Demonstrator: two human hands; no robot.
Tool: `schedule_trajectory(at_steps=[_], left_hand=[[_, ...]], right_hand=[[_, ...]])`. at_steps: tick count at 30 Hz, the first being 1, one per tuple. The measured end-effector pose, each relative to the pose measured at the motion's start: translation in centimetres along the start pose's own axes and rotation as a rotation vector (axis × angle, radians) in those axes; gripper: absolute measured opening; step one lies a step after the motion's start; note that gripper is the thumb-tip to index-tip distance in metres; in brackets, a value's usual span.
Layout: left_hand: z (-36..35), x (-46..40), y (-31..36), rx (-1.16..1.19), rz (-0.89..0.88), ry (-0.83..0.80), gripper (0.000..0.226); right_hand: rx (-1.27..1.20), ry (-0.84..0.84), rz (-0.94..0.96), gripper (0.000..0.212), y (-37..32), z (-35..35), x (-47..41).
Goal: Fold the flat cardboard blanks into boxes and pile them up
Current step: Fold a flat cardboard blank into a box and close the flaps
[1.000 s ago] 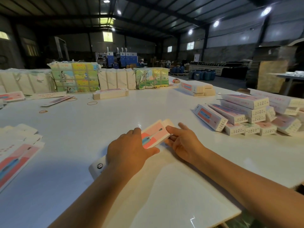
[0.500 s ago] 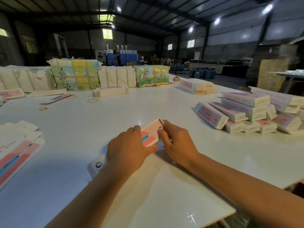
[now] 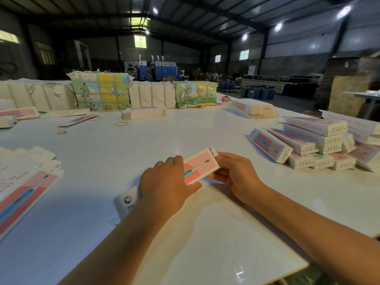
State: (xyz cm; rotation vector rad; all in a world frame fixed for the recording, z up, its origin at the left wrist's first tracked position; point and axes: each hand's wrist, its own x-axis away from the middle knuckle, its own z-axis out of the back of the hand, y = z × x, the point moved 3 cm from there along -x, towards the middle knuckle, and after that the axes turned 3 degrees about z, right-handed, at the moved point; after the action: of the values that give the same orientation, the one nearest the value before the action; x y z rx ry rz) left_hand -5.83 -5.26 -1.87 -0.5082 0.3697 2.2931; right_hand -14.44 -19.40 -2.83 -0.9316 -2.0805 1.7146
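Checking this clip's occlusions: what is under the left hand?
The left hand lies over the middle of the pink box on the white table. Its pink end and white logo end stick out either side; the middle part and fingertips are hidden.

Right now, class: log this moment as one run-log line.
step: folding end flap | left hand: holds box | right hand: pinches far end | finished pile: right

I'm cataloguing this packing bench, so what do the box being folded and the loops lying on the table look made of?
Pink box: thin printed cardboard, slightly glossy, with sharp creases and a flap standing up at its end. Loops: probably rubber bands, thin, tan and limp on the white table.
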Motion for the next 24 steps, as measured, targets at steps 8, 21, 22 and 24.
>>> schedule_trajectory(at_steps=[8, 21, 22, 24], left_hand=[[-0.3, 0.0, 0.4, -0.063, -0.048, 0.034, 0.056], [-0.2, -0.2, 0.2, -0.051, 0.039, 0.043, 0.061], [0.0, -0.4, -0.1, -0.028, 0.067, 0.030, 0.061], [0.1, -0.5, -0.4, -0.004, 0.100, 0.003, 0.059]], right_hand=[[0.536, 0.035, 0.333, 0.035, -0.6, -0.2, 0.9], [0.695, 0.046, 0.379, 0.017, -0.5, -0.4, 0.9], [0.689, 0.070, 0.359, 0.017, -0.4, -0.2, 0.7], [0.721, 0.104, 0.332, 0.019, -0.3, 0.1, 0.6]])
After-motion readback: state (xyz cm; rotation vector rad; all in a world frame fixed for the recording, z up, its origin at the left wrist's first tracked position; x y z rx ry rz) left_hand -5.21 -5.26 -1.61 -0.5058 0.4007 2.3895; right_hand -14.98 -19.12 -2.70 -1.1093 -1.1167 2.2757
